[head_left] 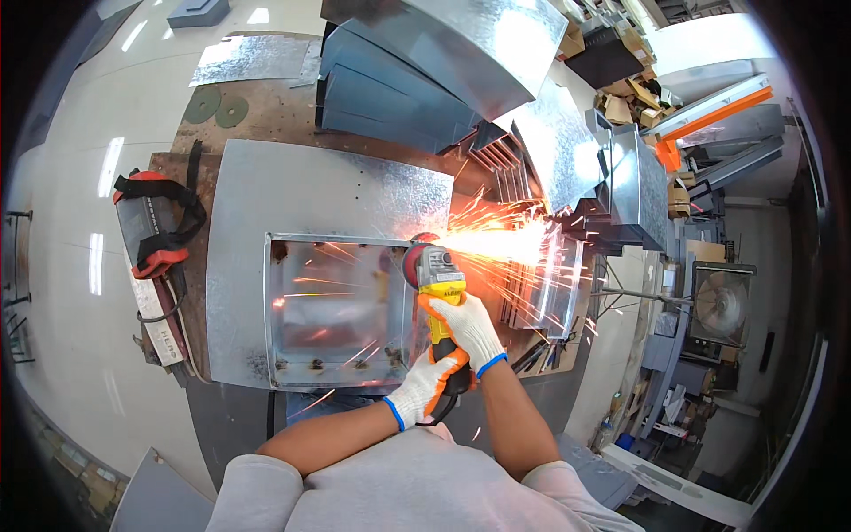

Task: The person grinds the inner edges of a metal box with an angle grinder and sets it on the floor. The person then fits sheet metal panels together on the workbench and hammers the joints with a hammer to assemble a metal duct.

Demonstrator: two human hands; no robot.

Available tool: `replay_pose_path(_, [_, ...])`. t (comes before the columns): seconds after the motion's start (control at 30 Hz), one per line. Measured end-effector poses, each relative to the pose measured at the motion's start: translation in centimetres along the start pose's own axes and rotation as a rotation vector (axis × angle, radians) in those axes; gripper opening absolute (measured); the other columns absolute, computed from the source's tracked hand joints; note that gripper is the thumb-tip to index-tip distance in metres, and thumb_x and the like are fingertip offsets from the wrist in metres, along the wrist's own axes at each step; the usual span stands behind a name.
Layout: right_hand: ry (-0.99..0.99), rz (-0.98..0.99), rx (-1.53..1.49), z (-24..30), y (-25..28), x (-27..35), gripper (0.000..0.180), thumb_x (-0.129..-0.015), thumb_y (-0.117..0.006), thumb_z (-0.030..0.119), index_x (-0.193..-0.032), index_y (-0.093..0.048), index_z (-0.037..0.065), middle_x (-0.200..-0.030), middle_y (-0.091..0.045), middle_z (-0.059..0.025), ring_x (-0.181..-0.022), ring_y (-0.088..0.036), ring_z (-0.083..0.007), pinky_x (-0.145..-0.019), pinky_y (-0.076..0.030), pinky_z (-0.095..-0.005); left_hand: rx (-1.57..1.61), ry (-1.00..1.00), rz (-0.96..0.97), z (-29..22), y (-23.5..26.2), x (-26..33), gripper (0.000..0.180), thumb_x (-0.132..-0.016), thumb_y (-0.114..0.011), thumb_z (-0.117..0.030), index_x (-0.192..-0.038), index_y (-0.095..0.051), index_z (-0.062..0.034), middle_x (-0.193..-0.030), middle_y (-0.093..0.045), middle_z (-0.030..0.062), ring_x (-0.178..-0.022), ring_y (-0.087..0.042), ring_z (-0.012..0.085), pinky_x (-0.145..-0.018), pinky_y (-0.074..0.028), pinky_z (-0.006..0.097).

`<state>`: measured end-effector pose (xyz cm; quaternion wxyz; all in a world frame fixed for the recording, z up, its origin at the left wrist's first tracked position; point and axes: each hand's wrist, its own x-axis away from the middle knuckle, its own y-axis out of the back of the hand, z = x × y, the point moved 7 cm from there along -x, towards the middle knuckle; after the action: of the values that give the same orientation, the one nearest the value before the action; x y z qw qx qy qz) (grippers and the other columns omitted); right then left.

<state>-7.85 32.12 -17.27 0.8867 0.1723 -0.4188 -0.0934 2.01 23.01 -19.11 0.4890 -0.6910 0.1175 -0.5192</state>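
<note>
Both my hands wear white knit gloves with orange palms and blue cuffs. My right hand (470, 330) wraps around the yellow body of an angle grinder (441, 285). Lower down, my left hand (427, 387) grips its dark rear handle, where the cord hangs. The grinder's reddish disc (413, 264) meets the upper right corner of a raised rectangular frame on a grey sheet metal panel (244, 204). Bright sparks (496, 241) stream to the right from the disc and hide what lies behind them. Inside the frame is a recess with dark marks along its edges.
A welding helmet (146, 222) with black straps lies at the bench's left edge. Folded sheet metal boxes (443, 44) stand at the back. Two round discs (217, 108) rest on the brown bench. Metal channels (554, 284) lie to the right, and a fan (722, 301) stands farther off.
</note>
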Motion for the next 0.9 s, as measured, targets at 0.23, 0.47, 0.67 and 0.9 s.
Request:
replay_pose_path(0.23, [-0.005, -0.018, -0.017, -1.1, 1.0, -1.0, 0.047, -0.085, -0.086, 0.035, -0.11, -0.077, -0.004, -0.096, -0.078, -0.0099, -0.076, -0.069, -0.017, -0.068, -0.054, -0.0311, -0.004, 0.006, 0.109, 0.1, -0.3, -0.6, 0.041, -0.102, -0.076, -0.022, -0.135, -0.059, -0.0048, -0.111, -0.072, 0.016, -0.09, -0.072, 0.0266, -0.077, -0.064, 0.039])
replay_pose_path(0.47, [-0.019, -0.027, -0.023, 0.1, 0.9, -0.3, 0.033, -0.088, -0.084, 0.02, -0.111, -0.073, -0.002, -0.087, -0.073, -0.0097, -0.068, -0.066, -0.0176, -0.06, -0.053, -0.0305, 0.05, 0.048, 0.175, 0.8, -0.7, -0.9, 0.041, -0.102, -0.076, -0.022, -0.135, -0.06, -0.0048, -0.113, -0.072, 0.0159, -0.09, -0.072, 0.027, -0.078, -0.064, 0.041])
replay_pose_path(0.67, [0.005, -0.01, -0.054, 0.3, 1.1, -0.9, 0.033, -0.089, -0.084, 0.019, -0.112, -0.073, -0.002, -0.086, -0.073, -0.0102, -0.066, -0.067, -0.0189, -0.059, -0.055, -0.0322, 0.052, 0.002, 0.118, 0.3, -1.1, -1.3, 0.04, -0.102, -0.076, -0.022, -0.134, -0.06, -0.0043, -0.11, -0.071, 0.0158, -0.086, -0.072, 0.0259, -0.074, -0.063, 0.04])
replay_pose_path(0.9, [-0.078, 0.049, -0.199, -0.3, 1.4, -1.4, 0.035, -0.088, -0.084, 0.026, -0.107, -0.074, -0.003, -0.087, -0.074, -0.0116, -0.068, -0.067, -0.0194, -0.061, -0.054, -0.0317, 0.002, 0.002, 0.087, 0.3, -0.9, -1.6, 0.039, -0.103, -0.075, -0.021, -0.134, -0.06, -0.0033, -0.11, -0.072, 0.0155, -0.088, -0.072, 0.0255, -0.075, -0.064, 0.04])
